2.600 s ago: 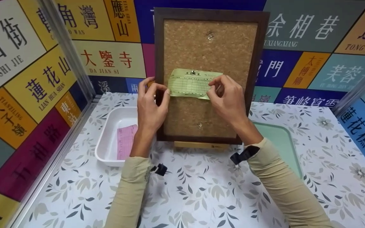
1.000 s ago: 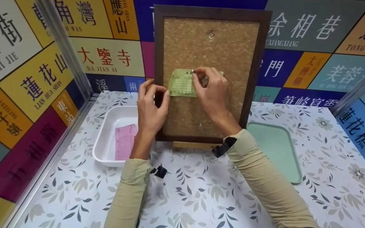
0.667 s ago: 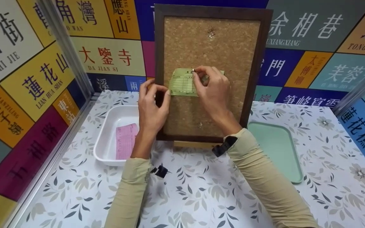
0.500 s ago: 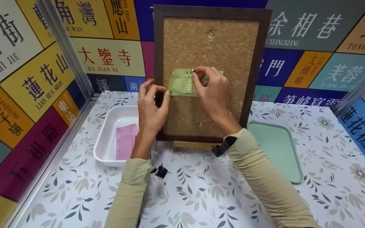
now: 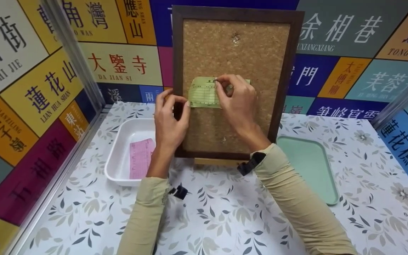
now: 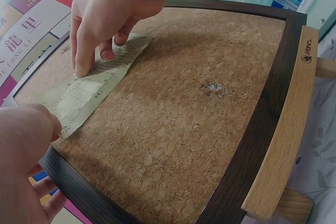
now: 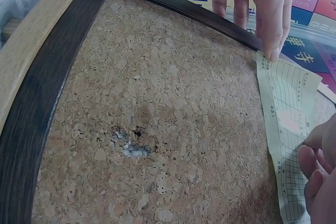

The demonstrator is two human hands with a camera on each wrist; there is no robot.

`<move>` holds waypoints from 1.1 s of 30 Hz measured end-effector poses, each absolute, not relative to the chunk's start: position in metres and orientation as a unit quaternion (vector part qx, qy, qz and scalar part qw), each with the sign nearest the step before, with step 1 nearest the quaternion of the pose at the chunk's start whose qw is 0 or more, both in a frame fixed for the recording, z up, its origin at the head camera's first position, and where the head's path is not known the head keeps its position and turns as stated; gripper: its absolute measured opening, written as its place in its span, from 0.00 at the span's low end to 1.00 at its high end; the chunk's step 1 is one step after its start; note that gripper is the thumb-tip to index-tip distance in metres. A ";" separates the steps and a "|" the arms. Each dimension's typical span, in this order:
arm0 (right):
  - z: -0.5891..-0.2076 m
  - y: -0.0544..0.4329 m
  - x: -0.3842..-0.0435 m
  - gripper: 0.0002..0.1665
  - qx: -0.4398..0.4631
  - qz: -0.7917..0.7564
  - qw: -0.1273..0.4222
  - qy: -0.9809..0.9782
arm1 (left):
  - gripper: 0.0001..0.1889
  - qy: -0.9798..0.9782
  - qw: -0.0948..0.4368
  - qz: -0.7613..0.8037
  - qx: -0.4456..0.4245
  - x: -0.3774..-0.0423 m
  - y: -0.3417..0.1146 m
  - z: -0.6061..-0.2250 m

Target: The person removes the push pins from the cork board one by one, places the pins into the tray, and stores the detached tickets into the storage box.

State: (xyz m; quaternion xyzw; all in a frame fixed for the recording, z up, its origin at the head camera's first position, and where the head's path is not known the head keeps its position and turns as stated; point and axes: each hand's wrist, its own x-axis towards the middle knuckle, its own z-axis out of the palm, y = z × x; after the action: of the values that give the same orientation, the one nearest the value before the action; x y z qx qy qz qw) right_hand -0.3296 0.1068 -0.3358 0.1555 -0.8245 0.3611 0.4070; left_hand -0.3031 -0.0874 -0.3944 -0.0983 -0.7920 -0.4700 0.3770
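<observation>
A dark-framed corkboard [image 5: 236, 56] stands upright, tilted back a little. Across its middle lies a green printed slip [image 5: 201, 94], seen also in the left wrist view as a pale form [image 6: 86, 94]. With its thumb on the slip's left end and fingers behind the frame, my left hand [image 5: 171, 120] grips the board's left edge. My right hand [image 5: 237, 101] pinches a small shiny pin [image 5: 215, 80] at the top middle of the slip, covering much of the slip's right half. Fingertips hide most of the pin.
To the left, a white basin [image 5: 113, 166] contains a pink slip [image 5: 141, 159]. A green tray [image 5: 310, 170] lies at the right, partly behind the right forearm. The board rests on a wooden stand [image 5: 221, 162]; printed panels [image 5: 342, 32] rise behind.
My right hand has moved left from the slip's right end to the pin at its top middle, and has stayed there over the last second. My left hand keeps its place.
</observation>
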 end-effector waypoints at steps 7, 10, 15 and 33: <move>-0.336 0.107 -0.331 0.06 0.166 0.361 0.401 -0.825 | 0.08 -0.786 0.381 -0.475 -0.105 -0.304 -0.088 -0.395; -0.335 0.107 -0.330 0.07 0.168 0.362 0.398 -0.826 | 0.09 -0.789 0.377 -0.475 -0.101 -0.303 -0.087 -0.395; -0.333 0.107 -0.329 0.08 0.171 0.370 0.391 -0.825 | 0.11 -0.794 0.365 -0.478 -0.092 -0.302 -0.087 -0.395; -0.331 0.108 -0.323 0.05 0.196 0.439 0.364 -0.798 | 0.08 -0.794 0.369 -0.477 -0.079 -0.301 -0.086 -0.393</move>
State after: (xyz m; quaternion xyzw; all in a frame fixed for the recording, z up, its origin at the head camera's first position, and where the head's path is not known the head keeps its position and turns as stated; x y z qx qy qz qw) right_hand -0.3232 0.1081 -0.3306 0.1962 -0.7980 0.4388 0.3637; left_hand -0.3007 -0.0860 -0.3925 -0.0792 -0.7935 -0.4775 0.3688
